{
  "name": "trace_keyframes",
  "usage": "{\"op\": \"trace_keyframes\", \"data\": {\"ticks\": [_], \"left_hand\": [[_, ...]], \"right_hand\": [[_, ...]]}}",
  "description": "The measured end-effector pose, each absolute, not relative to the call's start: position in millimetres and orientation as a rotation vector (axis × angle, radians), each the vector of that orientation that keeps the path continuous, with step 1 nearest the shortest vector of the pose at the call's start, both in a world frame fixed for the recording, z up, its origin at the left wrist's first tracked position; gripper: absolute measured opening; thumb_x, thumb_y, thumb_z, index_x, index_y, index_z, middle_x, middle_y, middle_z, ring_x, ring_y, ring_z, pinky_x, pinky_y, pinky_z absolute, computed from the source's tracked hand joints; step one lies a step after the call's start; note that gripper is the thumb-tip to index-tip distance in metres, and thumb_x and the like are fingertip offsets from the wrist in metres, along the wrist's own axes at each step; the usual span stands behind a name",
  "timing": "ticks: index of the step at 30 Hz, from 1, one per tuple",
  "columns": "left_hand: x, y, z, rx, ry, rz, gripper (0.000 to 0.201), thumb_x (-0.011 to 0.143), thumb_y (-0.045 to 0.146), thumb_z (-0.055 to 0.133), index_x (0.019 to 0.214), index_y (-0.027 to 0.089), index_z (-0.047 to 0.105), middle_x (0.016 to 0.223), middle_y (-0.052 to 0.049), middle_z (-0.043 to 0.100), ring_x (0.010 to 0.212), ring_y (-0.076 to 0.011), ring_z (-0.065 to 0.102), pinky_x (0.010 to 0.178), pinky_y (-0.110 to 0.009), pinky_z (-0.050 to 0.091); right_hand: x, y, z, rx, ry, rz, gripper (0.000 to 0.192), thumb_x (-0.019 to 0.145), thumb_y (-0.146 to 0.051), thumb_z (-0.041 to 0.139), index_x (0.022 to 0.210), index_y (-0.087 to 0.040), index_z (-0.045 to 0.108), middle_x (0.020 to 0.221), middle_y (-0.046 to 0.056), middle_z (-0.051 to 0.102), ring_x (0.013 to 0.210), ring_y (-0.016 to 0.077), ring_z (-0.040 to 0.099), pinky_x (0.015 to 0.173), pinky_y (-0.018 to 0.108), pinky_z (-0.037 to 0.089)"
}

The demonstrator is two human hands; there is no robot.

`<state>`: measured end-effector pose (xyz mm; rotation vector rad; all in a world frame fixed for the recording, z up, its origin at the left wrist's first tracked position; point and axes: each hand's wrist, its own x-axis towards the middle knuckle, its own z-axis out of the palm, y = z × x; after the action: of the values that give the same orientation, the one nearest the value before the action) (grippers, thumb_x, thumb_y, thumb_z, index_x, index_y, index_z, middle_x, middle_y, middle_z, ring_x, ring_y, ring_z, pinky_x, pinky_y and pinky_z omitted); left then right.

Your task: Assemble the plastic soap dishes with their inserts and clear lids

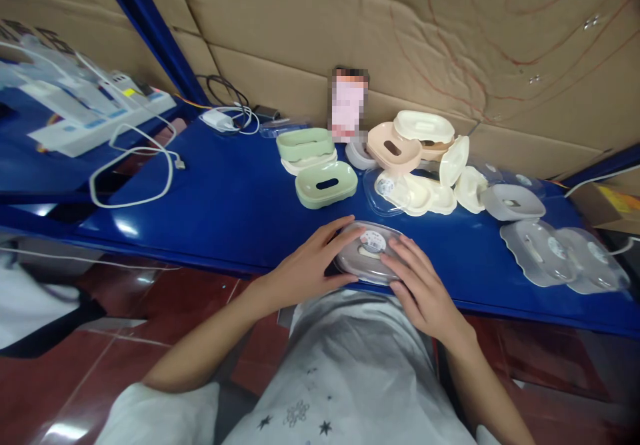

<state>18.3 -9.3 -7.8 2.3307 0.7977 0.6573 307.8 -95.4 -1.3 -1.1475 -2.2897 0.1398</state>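
A clear grey plastic soap box [369,253] with a round white sticker on its lid lies at the near edge of the blue shelf [220,198]. My left hand [313,262] rests on its left side, fingers spread over the lid. My right hand [420,285] presses on its right side, fingers flat on the lid. Both hands hold the box between them.
Behind are two green soap dishes [320,168], a heap of cream and pink dishes and lids [417,162], and clear grey boxes [545,238] at the right. White cables [135,165], a charger [220,120] and a power strip [100,108] lie at the left. Cardboard lines the back.
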Motion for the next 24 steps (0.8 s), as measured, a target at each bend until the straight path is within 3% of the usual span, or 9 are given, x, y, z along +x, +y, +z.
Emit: {"op": "trace_keyframes", "data": {"ticks": [4, 9, 12, 19, 21, 24], "left_hand": [[22, -9, -4, 2.306, 0.811, 0.677, 0.08, 0.099, 0.046, 0.08, 0.167, 0.036, 0.039, 0.173, -0.013, 0.041, 0.161, -0.0343, 0.043, 0.132, -0.057, 0.042], [3, -21, 8, 2.333, 1.023, 0.665, 0.071, 0.097, 0.037, 0.08, 0.159, 0.033, 0.045, 0.163, -0.012, 0.05, 0.149, -0.0337, 0.058, 0.122, -0.054, 0.054], [-30, -28, 13, 2.348, 1.271, 0.657, 0.063, 0.099, 0.041, 0.075, 0.154, 0.032, 0.047, 0.16, -0.011, 0.052, 0.146, -0.0357, 0.06, 0.119, -0.056, 0.055], [-115, 2, 14, 2.136, 1.854, 0.648, 0.075, 0.093, 0.062, 0.073, 0.154, 0.028, 0.046, 0.151, -0.017, 0.058, 0.132, -0.0454, 0.068, 0.104, -0.062, 0.062], [-122, 17, 12, 2.17, 1.891, 0.691, 0.076, 0.095, 0.061, 0.071, 0.156, 0.023, 0.045, 0.153, -0.021, 0.057, 0.14, -0.0478, 0.062, 0.111, -0.065, 0.056], [-110, 32, 11, 2.312, 1.963, 0.809, 0.082, 0.099, 0.059, 0.068, 0.162, 0.014, 0.041, 0.168, -0.029, 0.042, 0.155, -0.0576, 0.042, 0.119, -0.078, 0.043]], "right_hand": [[307, -97, -3, -1.167, -2.32, 0.136, 0.07, 0.109, -0.025, 0.058, 0.174, -0.035, 0.033, 0.177, 0.007, 0.042, 0.168, 0.0303, 0.033, 0.133, 0.062, 0.04], [307, -98, -9, -1.286, -2.329, -0.052, 0.088, 0.107, -0.048, 0.065, 0.178, -0.035, 0.015, 0.185, 0.008, 0.018, 0.173, 0.0383, 0.009, 0.133, 0.077, 0.024], [306, -97, -10, -1.324, -2.283, -0.01, 0.087, 0.109, -0.045, 0.062, 0.179, -0.034, 0.011, 0.185, 0.01, 0.018, 0.172, 0.0366, 0.014, 0.133, 0.074, 0.028], [300, -92, -9, -1.425, -2.298, 0.046, 0.057, 0.111, -0.035, 0.057, 0.167, -0.033, 0.045, 0.179, 0.008, 0.038, 0.168, 0.0333, 0.031, 0.13, 0.065, 0.041], [299, -91, -11, -1.422, -2.296, 0.047, 0.052, 0.111, -0.035, 0.057, 0.163, -0.031, 0.052, 0.177, 0.01, 0.041, 0.166, 0.0341, 0.035, 0.128, 0.066, 0.043], [299, -92, -12, -1.415, -2.286, 0.052, 0.049, 0.111, -0.036, 0.057, 0.159, -0.029, 0.055, 0.175, 0.012, 0.045, 0.164, 0.0349, 0.039, 0.127, 0.067, 0.044]]}}
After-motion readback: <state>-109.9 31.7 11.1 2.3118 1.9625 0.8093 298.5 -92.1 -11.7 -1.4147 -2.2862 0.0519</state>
